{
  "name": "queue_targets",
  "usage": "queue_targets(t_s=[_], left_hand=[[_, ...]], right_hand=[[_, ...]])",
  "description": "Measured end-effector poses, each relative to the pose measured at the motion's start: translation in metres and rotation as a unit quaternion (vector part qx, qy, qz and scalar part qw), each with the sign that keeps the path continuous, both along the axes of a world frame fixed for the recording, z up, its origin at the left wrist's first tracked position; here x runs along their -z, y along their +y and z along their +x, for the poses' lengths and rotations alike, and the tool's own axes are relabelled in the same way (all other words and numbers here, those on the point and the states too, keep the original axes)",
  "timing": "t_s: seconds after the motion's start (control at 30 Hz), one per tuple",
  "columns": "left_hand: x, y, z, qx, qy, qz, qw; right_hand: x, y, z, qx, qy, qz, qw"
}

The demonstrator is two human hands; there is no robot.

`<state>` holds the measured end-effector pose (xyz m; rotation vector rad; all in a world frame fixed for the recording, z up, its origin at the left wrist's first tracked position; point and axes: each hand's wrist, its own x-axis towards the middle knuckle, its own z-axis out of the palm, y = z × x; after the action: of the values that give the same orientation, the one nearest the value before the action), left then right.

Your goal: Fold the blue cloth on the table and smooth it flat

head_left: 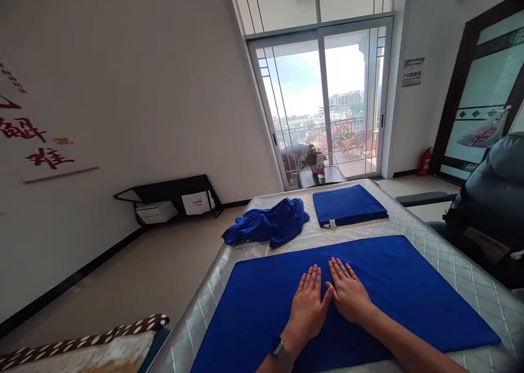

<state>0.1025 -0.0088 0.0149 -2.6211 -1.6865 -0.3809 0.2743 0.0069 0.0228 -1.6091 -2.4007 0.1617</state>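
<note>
A blue cloth (254, 307) lies spread flat across the near part of a mattress. My left hand (310, 302) rests palm down on its middle, fingers stretched out, a watch on the wrist. Close beside it, my right hand (349, 292) presses flat on the same cloth with its fingers extended. The two thumbs nearly meet; whether they touch I cannot tell. Beyond the spread cloth, a crumpled blue cloth (270, 223) sits at the left. To its right is a neatly folded blue stack (347, 204) with a white tag at its near edge.
The mattress (446, 253) has a quilted, shiny cover. A small table with a bottle (320, 166) and a potted plant (310, 156) stands past its far end. A dark chair (503, 182) is at the right, a black shelf (172, 190) by the left wall.
</note>
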Motion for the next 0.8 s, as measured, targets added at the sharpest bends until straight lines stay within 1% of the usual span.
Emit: queue_targets(t_s=[0.17,0.27,0.33,0.4,0.53,0.6,0.63,0.7,0.8], left_hand=[[0.002,0.001,0.0,-0.01,0.01,0.002,1.0],[0.007,0.006,-0.017,-0.042,0.021,0.014,0.999],[0.008,0.011,-0.043,-0.064,0.024,0.03,0.997],[0.007,0.014,-0.078,-0.105,0.025,0.022,0.994],[0.002,0.01,-0.163,-0.238,0.022,-0.036,0.97],[0.003,0.001,-0.198,-0.274,0.017,-0.044,0.961],[0.004,-0.003,-0.212,-0.283,0.015,-0.044,0.958],[0.009,-0.011,-0.23,-0.29,0.009,-0.038,0.956],[0.015,-0.018,-0.239,-0.289,-0.001,-0.027,0.957]], right_hand=[[-0.006,-0.004,-0.002,0.006,0.013,-0.016,1.0],[-0.006,-0.002,0.007,0.027,0.018,-0.017,0.999],[-0.004,0.001,0.025,0.052,0.013,-0.015,0.998],[0.0,0.004,0.055,0.081,0.008,0.0,0.997],[0.003,0.004,0.132,0.147,0.02,0.086,0.985],[0.001,0.001,0.162,0.172,0.024,0.11,0.979],[-0.001,-0.001,0.172,0.181,0.024,0.114,0.977],[-0.005,-0.003,0.184,0.189,0.022,0.115,0.975],[-0.009,-0.004,0.186,0.19,0.021,0.112,0.975]])
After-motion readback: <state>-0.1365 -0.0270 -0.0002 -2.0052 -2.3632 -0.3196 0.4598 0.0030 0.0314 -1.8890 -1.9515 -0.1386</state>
